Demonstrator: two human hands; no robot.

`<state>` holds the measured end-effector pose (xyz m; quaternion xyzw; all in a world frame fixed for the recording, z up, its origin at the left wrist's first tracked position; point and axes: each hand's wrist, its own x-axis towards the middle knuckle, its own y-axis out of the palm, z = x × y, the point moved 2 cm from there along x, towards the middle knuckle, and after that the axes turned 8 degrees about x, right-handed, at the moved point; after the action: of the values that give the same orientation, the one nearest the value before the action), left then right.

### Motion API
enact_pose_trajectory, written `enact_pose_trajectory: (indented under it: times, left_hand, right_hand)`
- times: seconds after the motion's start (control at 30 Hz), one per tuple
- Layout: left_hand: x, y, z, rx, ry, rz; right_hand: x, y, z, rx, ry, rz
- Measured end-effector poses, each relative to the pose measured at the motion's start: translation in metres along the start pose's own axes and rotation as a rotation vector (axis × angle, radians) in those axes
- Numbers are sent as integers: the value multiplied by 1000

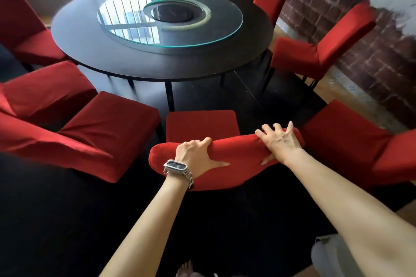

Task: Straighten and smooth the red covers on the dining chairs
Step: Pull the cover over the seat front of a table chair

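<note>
Right in front of me stands a dining chair in a red cover, its backrest top toward me and its seat toward the table. My left hand, a watch on its wrist, grips the left part of the backrest top, fingers over the far side and thumb on the near side. My right hand grips the right end of the same backrest top, fingers spread and curled over the edge, thumb below.
A round black table with a glass turntable stands beyond the chair. Several more red-covered chairs ring it, one close at left, one close at right. A brick-pattern wall runs along the right. The floor is dark.
</note>
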<state>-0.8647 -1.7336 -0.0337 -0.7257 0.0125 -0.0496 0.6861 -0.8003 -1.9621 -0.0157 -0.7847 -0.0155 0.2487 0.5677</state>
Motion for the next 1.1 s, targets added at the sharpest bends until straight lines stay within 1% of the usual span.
enact_pose_trajectory:
  times: [0.13,0.37,0.47,0.6,0.7,0.8,0.9,0.97,1.03,1.1]
  left_hand:
    - [11,2,13,14,-27,-14]
    - [33,3,27,-6,-60,-23]
    - [43,3,31,-25,-88,-12]
    - [53,3,33,-55,-119,60]
    - [55,1,32,-39,-111,137]
    - [55,-1,27,10,-100,245]
    - [56,-6,16,24,-64,343]
    - [56,-12,5,34,0,370]
    - [55,-19,-7,36,83,326]
    - [50,-26,-19,13,189,212]
  right_hand:
    - [16,-8,8,53,50,13]
    - [43,-24,13,42,83,-11]
    - [54,-30,15,24,110,-46]
    - [62,-33,15,34,147,-90]
    - [60,-32,16,60,176,-94]
    - [52,-27,20,196,232,-94]
    - [41,-25,26,328,241,-81]
    - [31,-25,28,412,214,-65]
    - [19,-30,29,489,170,-68]
    - [2,-34,26,546,137,-156]
